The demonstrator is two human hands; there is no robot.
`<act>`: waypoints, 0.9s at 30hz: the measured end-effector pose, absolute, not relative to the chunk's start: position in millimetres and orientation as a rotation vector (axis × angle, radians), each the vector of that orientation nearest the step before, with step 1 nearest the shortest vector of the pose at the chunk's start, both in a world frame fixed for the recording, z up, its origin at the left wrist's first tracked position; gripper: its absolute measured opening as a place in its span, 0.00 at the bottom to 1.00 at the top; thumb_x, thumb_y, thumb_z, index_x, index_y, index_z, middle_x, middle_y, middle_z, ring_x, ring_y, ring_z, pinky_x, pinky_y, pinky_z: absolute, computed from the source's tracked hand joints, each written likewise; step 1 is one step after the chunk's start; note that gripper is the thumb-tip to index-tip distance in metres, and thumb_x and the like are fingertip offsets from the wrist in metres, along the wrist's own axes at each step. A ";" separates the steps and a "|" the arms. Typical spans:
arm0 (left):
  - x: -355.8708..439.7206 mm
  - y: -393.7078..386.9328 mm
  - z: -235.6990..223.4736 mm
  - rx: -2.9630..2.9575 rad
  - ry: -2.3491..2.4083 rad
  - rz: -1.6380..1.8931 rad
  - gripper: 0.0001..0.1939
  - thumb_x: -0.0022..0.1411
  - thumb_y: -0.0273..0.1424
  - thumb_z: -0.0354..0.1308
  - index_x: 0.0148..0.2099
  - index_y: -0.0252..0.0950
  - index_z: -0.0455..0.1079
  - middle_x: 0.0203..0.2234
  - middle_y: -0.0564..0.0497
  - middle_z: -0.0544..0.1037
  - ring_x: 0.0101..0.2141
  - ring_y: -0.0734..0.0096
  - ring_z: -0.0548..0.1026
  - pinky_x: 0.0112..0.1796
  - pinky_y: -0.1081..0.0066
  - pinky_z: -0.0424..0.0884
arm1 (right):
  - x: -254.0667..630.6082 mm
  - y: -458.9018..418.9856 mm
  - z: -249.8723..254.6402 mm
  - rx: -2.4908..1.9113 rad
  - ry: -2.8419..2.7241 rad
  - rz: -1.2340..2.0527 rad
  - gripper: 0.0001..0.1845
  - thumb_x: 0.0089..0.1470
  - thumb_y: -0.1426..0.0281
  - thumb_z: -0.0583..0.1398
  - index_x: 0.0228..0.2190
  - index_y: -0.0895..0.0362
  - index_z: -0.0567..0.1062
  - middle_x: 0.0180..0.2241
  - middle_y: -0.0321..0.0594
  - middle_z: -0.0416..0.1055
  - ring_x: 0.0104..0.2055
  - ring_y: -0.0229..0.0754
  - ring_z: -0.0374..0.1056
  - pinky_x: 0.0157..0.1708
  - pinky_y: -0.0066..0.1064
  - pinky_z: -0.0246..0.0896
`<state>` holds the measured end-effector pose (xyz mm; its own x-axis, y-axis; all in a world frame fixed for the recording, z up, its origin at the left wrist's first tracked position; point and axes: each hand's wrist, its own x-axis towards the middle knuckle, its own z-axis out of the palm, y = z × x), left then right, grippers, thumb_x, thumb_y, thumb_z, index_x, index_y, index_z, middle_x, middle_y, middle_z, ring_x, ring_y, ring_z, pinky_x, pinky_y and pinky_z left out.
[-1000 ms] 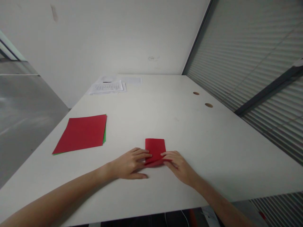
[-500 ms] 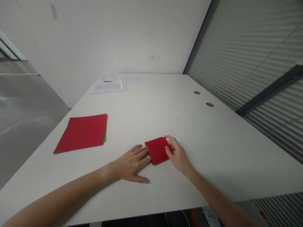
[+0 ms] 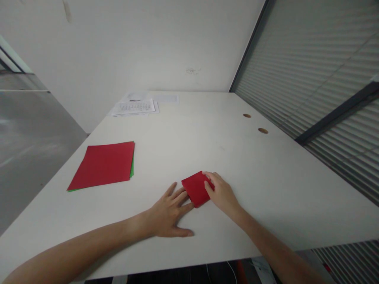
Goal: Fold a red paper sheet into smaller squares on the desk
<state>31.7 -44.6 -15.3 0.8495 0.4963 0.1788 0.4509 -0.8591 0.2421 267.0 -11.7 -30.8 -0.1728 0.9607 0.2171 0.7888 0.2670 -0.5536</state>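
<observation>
Holding smooth, squarish red paper point(image 3: 196, 190), the right hand point(image 3: 222, 194) curves.

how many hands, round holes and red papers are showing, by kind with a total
Left hand and right hand: 2 hands
Far hole and near hole: 2 holes
Large red paper and small red paper: 2 papers
Total: 6

Office, white desk point(image 3: 189, 138), slatted blinds point(image 3: 299, 67)
</observation>
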 end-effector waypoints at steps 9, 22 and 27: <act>29.8 -45.9 -18.1 2.799 0.689 0.430 0.41 0.61 0.57 0.51 0.65 0.32 0.57 0.60 0.35 0.65 0.61 0.46 0.61 0.62 0.46 0.51 | 259.3 -7.7 -25.6 -1.764 -2.150 0.223 0.18 0.59 0.72 0.52 0.49 0.53 0.73 0.43 0.44 0.72 0.38 0.44 0.73 0.37 0.34 0.67; 33.9 -47.2 -28.6 2.814 0.768 0.508 0.31 0.67 0.46 0.50 0.64 0.29 0.58 0.52 0.36 0.73 0.56 0.50 0.69 0.58 0.49 0.62 | 258.2 -6.0 -29.6 -1.795 -2.148 0.165 0.17 0.60 0.70 0.53 0.47 0.54 0.76 0.41 0.44 0.70 0.32 0.41 0.72 0.33 0.34 0.68; 35.3 -47.6 -30.0 2.788 0.741 0.521 0.31 0.66 0.44 0.51 0.63 0.28 0.59 0.50 0.35 0.72 0.55 0.48 0.68 0.58 0.49 0.63 | 258.6 -5.5 -31.1 -1.809 -2.139 0.157 0.18 0.59 0.70 0.53 0.47 0.53 0.77 0.41 0.44 0.69 0.32 0.41 0.71 0.33 0.34 0.68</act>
